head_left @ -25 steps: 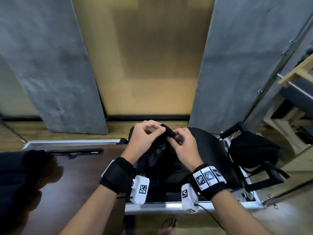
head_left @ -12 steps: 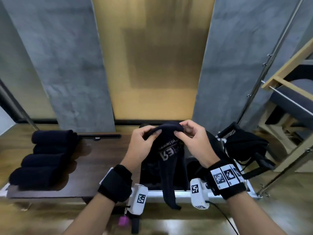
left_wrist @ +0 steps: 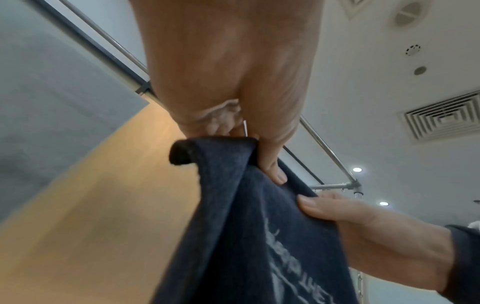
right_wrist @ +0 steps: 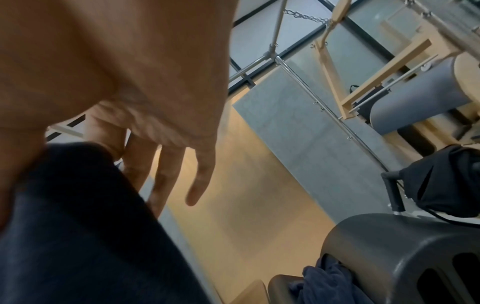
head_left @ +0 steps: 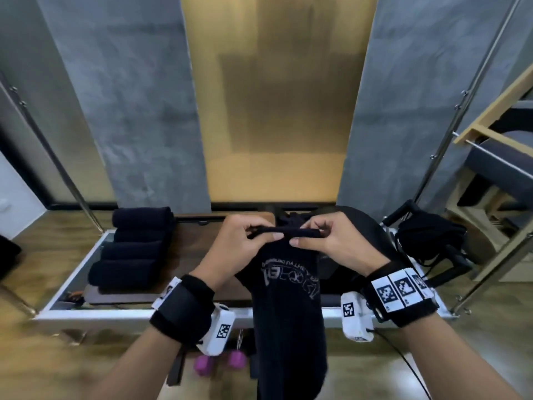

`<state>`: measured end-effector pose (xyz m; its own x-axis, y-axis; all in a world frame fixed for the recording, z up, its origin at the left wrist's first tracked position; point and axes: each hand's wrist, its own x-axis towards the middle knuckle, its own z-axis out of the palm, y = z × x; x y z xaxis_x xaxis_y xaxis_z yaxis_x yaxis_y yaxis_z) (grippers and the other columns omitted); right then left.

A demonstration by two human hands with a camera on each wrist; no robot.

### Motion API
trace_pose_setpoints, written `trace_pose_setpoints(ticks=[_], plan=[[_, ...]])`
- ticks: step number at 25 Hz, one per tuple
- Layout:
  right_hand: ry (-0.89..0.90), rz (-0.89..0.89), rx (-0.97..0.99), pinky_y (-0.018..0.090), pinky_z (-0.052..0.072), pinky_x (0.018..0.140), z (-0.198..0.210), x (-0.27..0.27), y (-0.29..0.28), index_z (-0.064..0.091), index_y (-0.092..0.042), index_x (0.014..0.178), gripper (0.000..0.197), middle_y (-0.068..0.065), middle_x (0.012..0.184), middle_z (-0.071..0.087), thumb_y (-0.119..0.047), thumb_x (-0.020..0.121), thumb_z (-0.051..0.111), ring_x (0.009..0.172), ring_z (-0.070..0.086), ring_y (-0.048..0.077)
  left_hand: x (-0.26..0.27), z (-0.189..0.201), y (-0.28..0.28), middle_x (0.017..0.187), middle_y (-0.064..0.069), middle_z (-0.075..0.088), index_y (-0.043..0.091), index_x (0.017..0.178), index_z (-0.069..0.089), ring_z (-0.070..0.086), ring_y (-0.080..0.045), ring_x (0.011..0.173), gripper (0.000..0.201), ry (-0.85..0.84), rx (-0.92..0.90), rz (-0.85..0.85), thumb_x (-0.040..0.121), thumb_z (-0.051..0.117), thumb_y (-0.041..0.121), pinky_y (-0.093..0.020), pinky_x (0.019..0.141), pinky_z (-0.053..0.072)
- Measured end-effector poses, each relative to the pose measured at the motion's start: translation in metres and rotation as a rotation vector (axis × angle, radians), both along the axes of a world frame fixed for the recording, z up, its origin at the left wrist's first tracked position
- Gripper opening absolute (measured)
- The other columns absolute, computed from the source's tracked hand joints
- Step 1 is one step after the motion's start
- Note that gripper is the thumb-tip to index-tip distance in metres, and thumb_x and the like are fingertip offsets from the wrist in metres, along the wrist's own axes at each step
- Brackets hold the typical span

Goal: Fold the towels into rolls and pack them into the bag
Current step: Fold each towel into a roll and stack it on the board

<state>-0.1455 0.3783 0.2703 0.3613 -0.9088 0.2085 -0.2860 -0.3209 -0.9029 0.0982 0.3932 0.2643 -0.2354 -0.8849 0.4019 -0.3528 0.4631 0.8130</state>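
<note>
Towel (head_left: 288, 307), dark navy with pale lettering, hangs lengthwise at 6 o'clock, lifted clear of the bench (head_left: 202, 293); a second ago it was bunched low between both hands over the dark heap, and half a second ago only partly raised. Top edge is now drawn taut and level. Left hand (head_left: 242, 249) pinches the left end of that edge, thumb in front and fingers curled behind (left wrist view shows the hem bunched in the grip). Right hand (head_left: 331, 246) pinches the right end between thumb and forefinger, other fingers loose. Judgement: one more towel has been pulled out and shaken straight, ready for folding; rolling not yet begun. Rolled towels (head_left: 135, 249), a row of dark rolls, sit at 9 o'clock on the bench, none packed as far as can be seen. Black bag (head_left: 427, 241) lies at 3 o'clock, well apart from the hands. Pink dumbbell (head_left: 219, 363) on the floor below.
</note>
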Motion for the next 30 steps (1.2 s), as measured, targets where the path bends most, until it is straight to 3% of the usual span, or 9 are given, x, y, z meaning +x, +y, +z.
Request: trace_pose_setpoints(ticks=[1,3,6,9,11,15,19,25,30], plan=[[0.047,-0.01,0.007,0.023,0.038,0.057,-0.003,0.009,0.01,0.049,0.0,0.062,0.055,0.0,0.059,0.053,-0.03,0.079,0.092,0.056,0.05,0.011,0.022,-0.003,0.009,0.084,0.002,0.078,0.015,0.086,0.081,0.073,-0.018,0.083,0.006,-0.03,-0.001,0.011,0.09,0.084,0.019,-0.04,0.077,0.057],[0.128,0.041,0.042,0.029,0.031,0.058,-0.009,0.027,0.03,0.036,-0.006,0.062,0.068,0.003,0.06,0.037,-0.041,0.078,0.092,0.057,0.04,0.015,0.062,-0.012,0.026,0.085,0.005,0.075,0.017,0.087,0.076,0.07,-0.015,0.084,0.009,-0.153,-0.018,0.007,0.092,0.083,0.021,-0.04,0.078,0.056],[0.217,0.139,0.096,0.033,0.04,0.063,-0.019,0.055,0.059,0.049,-0.006,0.073,0.054,0.007,0.067,0.05,-0.04,0.08,0.091,0.065,0.049,0.018,0.114,-0.02,0.05,0.083,0.007,0.069,0.019,0.085,0.068,0.065,-0.013,0.081,0.016,-0.254,-0.07,0.019,0.092,0.082,0.023,-0.034,0.075,0.052],[0.398,0.1,0.055,0.032,0.045,0.068,-0.027,0.067,0.078,0.067,-0.019,0.084,0.022,0.0,0.074,0.064,-0.025,0.084,0.088,0.068,0.054,0.012,0.162,-0.023,0.066,0.081,0.009,0.067,0.022,0.081,0.065,0.064,-0.012,0.078,0.023,-0.262,-0.075,0.067,0.087,0.086,0.02,-0.024,0.071,0.049],[0.522,0.065,0.016,0.031,0.052,0.071,-0.032,0.075,0.089,0.073,-0.023,0.085,0.013,-0.003,0.08,0.072,-0.021,0.085,0.086,0.071,0.063,0.008,0.193,-0.024,0.079,0.079,0.01,0.067,0.022,0.079,0.065,0.065,-0.011,0.078,0.025,-0.265,-0.058,0.079,0.084,0.089,0.014,-0.018,0.069,0.046],[0.716,-0.108,-0.111,0.038,0.052,0.08,-0.041,0.095,0.102,0.077,-0.018,0.087,0.011,-0.007,0.089,0.066,-0.021,0.085,0.086,0.085,0.062,0.016,0.239,-0.03,0.104,0.078,0.008,0.068,0.022,0.078,0.066,0.064,-0.009,0.076,0.029,-0.233,-0.035,0.15,0.079,0.09,0.006,-0.014,0.07,0.046],[0.633,-0.3,-0.221,0.033,0.047,0.07,-0.043,0.103,0.114,0.076,-0.02,0.077,0.015,-0.01,0.077,0.063,-0.024,0.082,0.089,0.074,0.059,0.011,0.272,-0.034,0.116,0.077,0.008,0.067,0.028,0.074,0.064,0.06,-0.007,0.07,0.034,-0.199,-0.091,0.25,0.074,0.094,0.011,-0.01,0.065,0.042],[0.527,-0.394,-0.293,0.041,0.056,0.084,-0.036,0.109,0.119,0.082,-0.011,0.091,0.01,-0.004,0.085,0.069,-0.002,0.086,0.081,0.084,0.067,0.02,0.302,-0.038,0.12,0.061,0.013,0.056,0.025,0.071,0.07,0.045,-0.005,0.057,0.035,-0.059,-0.038,0.37,0.06,0.103,0.025,-0.011,0.055,0.038],[0.497,-0.57,-0.415,0.04,0.056,0.071,-0.034,0.113,0.123,0.081,-0.02,0.086,0.006,-0.009,0.076,0.074,-0.023,0.091,0.08,0.076,0.068,0.016,0.32,-0.04,0.111,0.064,0.012,0.066,0.029,0.075,0.076,0.053,-0.002,0.06,0.031,0.001,0.011,0.351,0.057,0.102,0.031,-0.011,0.059,0.044]])
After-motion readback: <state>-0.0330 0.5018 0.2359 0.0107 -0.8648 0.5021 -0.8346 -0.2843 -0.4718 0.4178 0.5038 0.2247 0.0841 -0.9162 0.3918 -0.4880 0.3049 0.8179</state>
